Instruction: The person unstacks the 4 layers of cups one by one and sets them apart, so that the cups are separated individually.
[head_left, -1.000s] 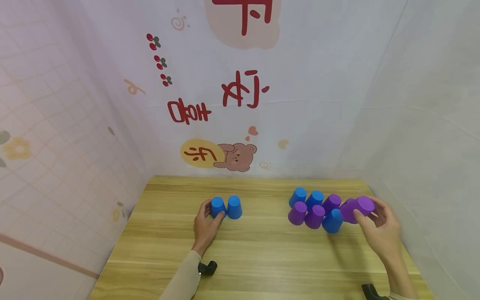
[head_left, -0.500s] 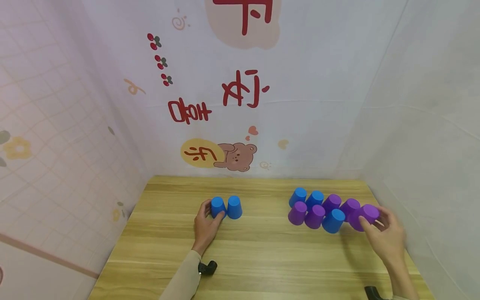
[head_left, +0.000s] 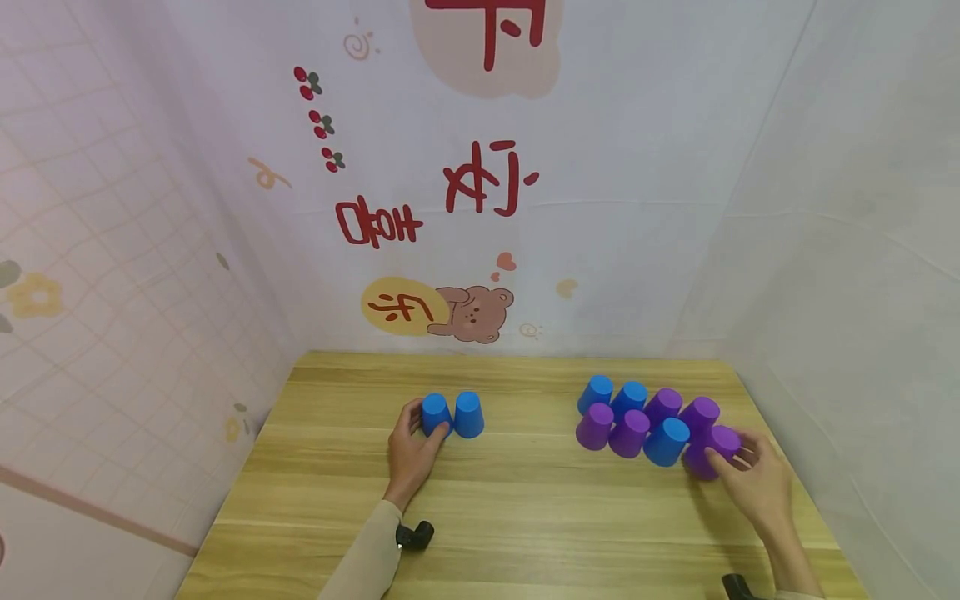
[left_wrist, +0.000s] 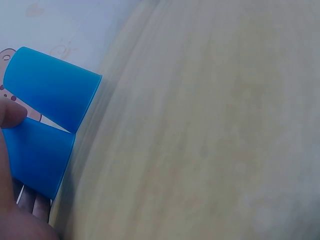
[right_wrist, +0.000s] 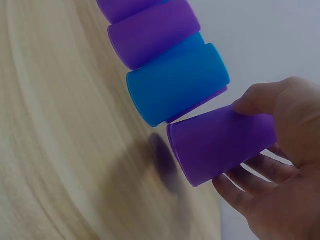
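Observation:
On the left of the table, my left hand [head_left: 410, 462] grips an upside-down blue cup [head_left: 435, 414], thumb on its near side. A second blue cup [head_left: 469, 417] stands upside down just right of it. At the right, my right hand [head_left: 759, 492] holds a purple cup [right_wrist: 220, 142], mouth down, between thumb and fingers. Its rim hangs slightly above the tabletop, over a shadow in the right wrist view. This cup is at the right end of the front row, beside an upside-down blue cup [head_left: 666, 442] and in front of a purple cup [head_left: 702, 417].
Farther left in the two rows stand several more upside-down cups, among them a front purple cup [head_left: 596, 427] and a back blue cup [head_left: 597, 396]. The wooden table [head_left: 510, 517] meets a printed white cloth [head_left: 630, 250] at the back and pale cloth on both sides.
My right hand has brought the purple cup down and toward me, from over the back row's right end to the front row's right end. The left hand has stayed still on its blue cup.

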